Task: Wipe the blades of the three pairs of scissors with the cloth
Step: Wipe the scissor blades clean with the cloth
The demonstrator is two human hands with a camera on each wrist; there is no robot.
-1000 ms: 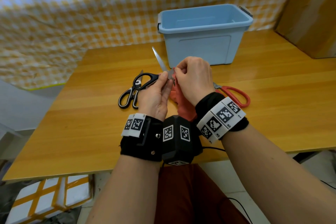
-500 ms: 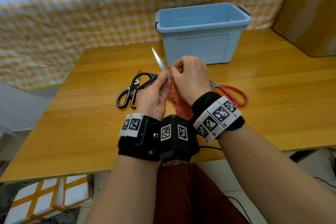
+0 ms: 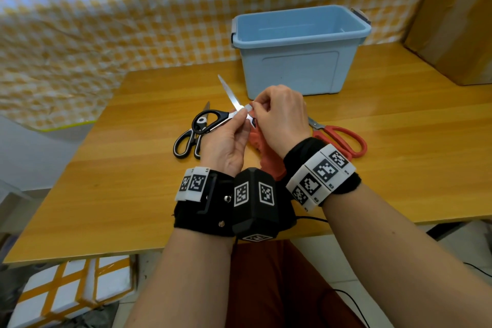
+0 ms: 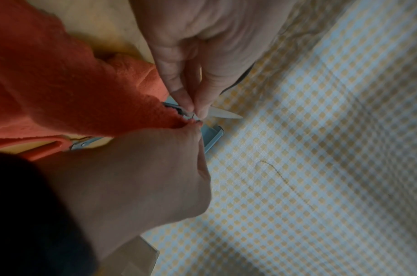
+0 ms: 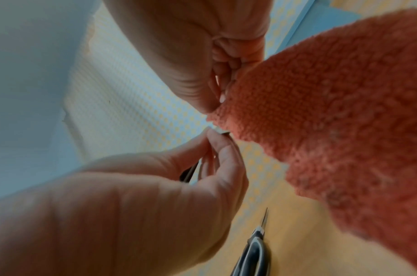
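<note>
So mid-frame in the head view, the left hand (image 3: pixel 226 141) pinches the black-handled steel scissors (image 3: pixel 213 117) near the pivot, one blade poking up-left. The right hand (image 3: pixel 282 117) pinches the fuzzy orange cloth (image 3: pixel 266 157) against that blade. Second black-handled pair (image 3: pixel 186 141) lies left on the wooden surface (image 3: pixel 119 194), red-handled scissors (image 3: pixel 343 138) right, pale blue plastic bin (image 3: pixel 298 66) behind.

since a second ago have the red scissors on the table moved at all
No. The red-handled scissors keep the same spot on the table, just in front of the blue bin's right corner; only the camera shifted slightly.
</note>
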